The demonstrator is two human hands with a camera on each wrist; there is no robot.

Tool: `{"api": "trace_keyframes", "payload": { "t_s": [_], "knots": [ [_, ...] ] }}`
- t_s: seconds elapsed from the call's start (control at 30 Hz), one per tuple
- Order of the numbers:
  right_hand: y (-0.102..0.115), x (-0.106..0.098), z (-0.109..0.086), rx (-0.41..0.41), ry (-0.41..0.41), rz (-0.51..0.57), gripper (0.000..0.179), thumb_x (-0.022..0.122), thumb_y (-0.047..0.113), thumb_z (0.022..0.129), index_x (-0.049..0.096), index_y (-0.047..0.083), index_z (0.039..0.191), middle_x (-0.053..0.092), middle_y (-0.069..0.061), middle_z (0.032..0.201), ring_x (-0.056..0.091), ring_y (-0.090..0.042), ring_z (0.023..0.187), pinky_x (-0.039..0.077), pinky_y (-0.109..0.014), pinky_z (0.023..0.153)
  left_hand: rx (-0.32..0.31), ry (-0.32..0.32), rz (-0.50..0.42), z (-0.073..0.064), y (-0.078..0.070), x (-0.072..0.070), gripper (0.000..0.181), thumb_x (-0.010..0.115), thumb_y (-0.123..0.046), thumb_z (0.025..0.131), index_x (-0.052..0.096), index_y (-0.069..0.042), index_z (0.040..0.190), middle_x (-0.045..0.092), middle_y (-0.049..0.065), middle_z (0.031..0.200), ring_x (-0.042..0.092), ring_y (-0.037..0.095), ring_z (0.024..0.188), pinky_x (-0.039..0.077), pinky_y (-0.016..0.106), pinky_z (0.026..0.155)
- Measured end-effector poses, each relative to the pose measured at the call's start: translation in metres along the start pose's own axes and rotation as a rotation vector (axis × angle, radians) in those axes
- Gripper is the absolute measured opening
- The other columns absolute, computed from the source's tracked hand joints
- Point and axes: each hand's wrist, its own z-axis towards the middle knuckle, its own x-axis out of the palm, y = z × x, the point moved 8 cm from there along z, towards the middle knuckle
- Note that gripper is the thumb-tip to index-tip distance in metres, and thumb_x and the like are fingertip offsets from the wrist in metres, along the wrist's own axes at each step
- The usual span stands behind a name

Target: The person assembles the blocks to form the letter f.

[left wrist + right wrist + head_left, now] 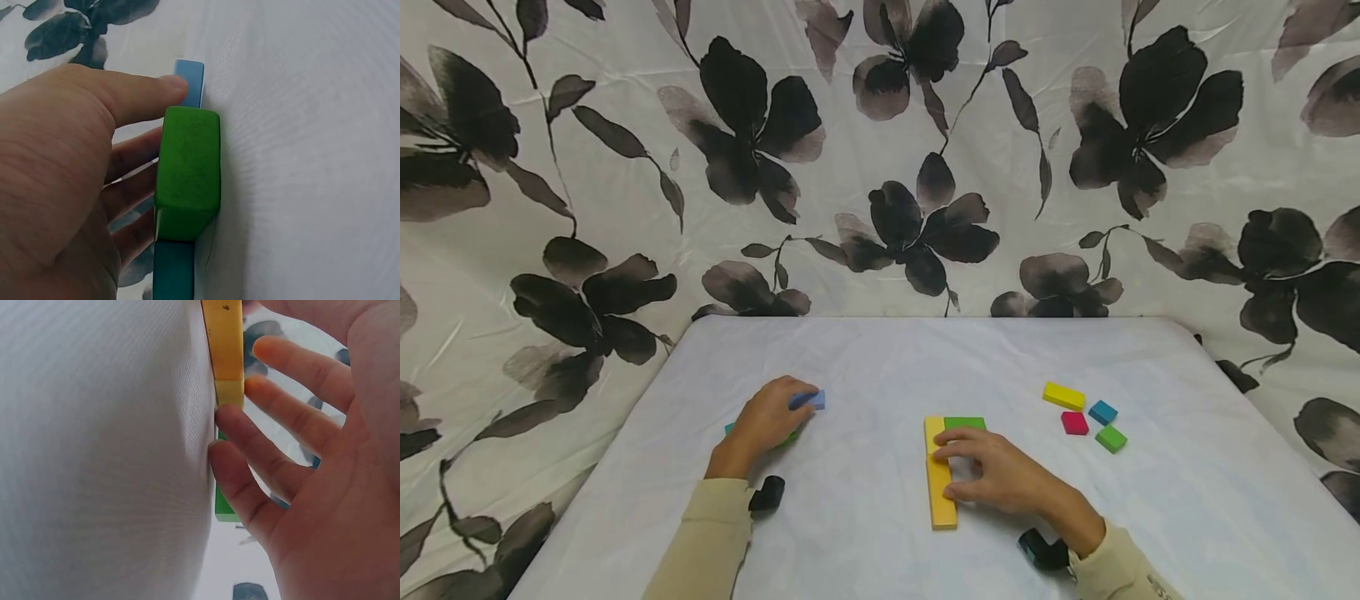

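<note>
My left hand (766, 418) pinches a light blue block (819, 400) with the thumb on its near side. Close under that hand, a green block (189, 159) and a teal block (174, 270) rest on the table, mostly hidden from the head view. Two yellow blocks, an upper one (933, 427) and a lower one (943, 508), lie end to end in a column. A green block (966, 422) extends rightward from the column's top. My right hand (996, 473) touches the yellow blocks from the right with fairly straight, spread fingers.
At the right of the white-covered table (865, 358) lie several loose blocks: yellow (1064, 396), red (1074, 423), blue (1102, 412) and green (1111, 438). A floral cloth (820, 250) hangs behind the table's far edge.
</note>
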Motion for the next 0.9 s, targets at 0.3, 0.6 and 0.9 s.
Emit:
{"api": "trace_keyframes", "payload": {
  "t_s": [0.3, 0.6, 0.9],
  "knots": [
    [-0.001, -0.001, 0.001, 0.009, 0.028, -0.004, 0.042, 0.078, 0.038, 0.088, 0.07, 0.022, 0.126, 0.052, 0.007, 0.141, 0.047, -0.02, 0.13, 0.048, -0.042, 0.101, 0.033, 0.013, 0.089, 0.006, -0.004, 0.001, 0.035, 0.07, -0.015, 0.094, 0.068, -0.01, 0.129, 0.064, 0.012, 0.129, 0.054, 0.034, 0.126, 0.041, 0.054, 0.106],
    [0.002, 0.002, 0.001, 0.015, 0.027, 0.033, 0.042, 0.078, 0.036, 0.088, 0.07, 0.018, 0.126, 0.052, 0.003, 0.142, 0.046, -0.025, 0.133, 0.042, -0.052, 0.106, 0.033, 0.01, -0.033, 0.004, -0.004, 0.004, 0.034, 0.071, -0.014, 0.094, 0.068, -0.01, 0.128, 0.064, 0.011, 0.128, 0.056, 0.033, 0.125, 0.041, 0.054, 0.106],
    [0.003, 0.001, 0.0, 0.024, 0.03, 0.031, 0.043, 0.078, 0.035, 0.089, 0.069, 0.016, 0.126, 0.051, 0.004, 0.143, 0.045, -0.025, 0.133, 0.042, -0.052, 0.107, 0.122, -0.03, -0.159, 0.005, -0.022, 0.002, 0.032, 0.071, -0.01, 0.094, 0.069, -0.007, 0.126, 0.066, 0.01, 0.124, 0.06, 0.03, 0.12, 0.047, 0.049, 0.102]
  ]
}}
